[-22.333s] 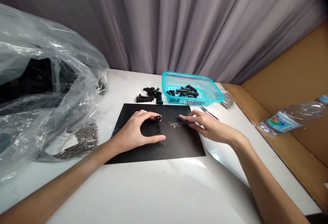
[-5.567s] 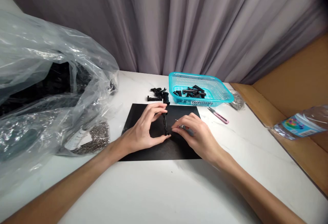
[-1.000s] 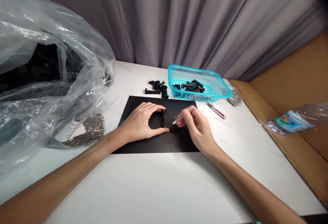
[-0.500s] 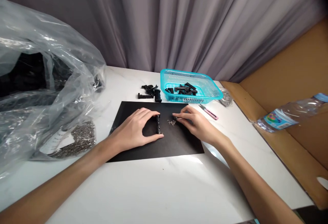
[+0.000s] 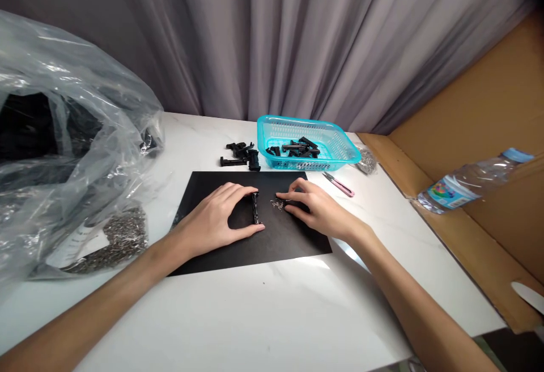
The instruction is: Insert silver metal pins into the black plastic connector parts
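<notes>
My left hand (image 5: 215, 216) holds a slim black plastic part (image 5: 255, 208) upright on the black mat (image 5: 250, 253), its ends between thumb and fingertips. My right hand (image 5: 312, 204) reaches in from the right, index finger and thumb apart at a small pile of metal pins (image 5: 277, 204). Its fingertips are at the pile's right edge, and nothing can be made out between them. A short gap of mat separates the pins from the black part.
Behind the mat lie loose black parts (image 5: 233, 162) and a turquoise basket (image 5: 352, 155) holding more. Pink-handled snips (image 5: 340, 185) and a small bag (image 5: 366, 161) are at right, near a plastic bottle (image 5: 454, 192). A large clear bag (image 5: 80, 60) and a bag of pins (image 5: 123, 230) stand left.
The whole view has shifted, so things appear further left. My right fingers have come lower over the pins, with the thumb further from the index finger. My left hand keeps its hold.
</notes>
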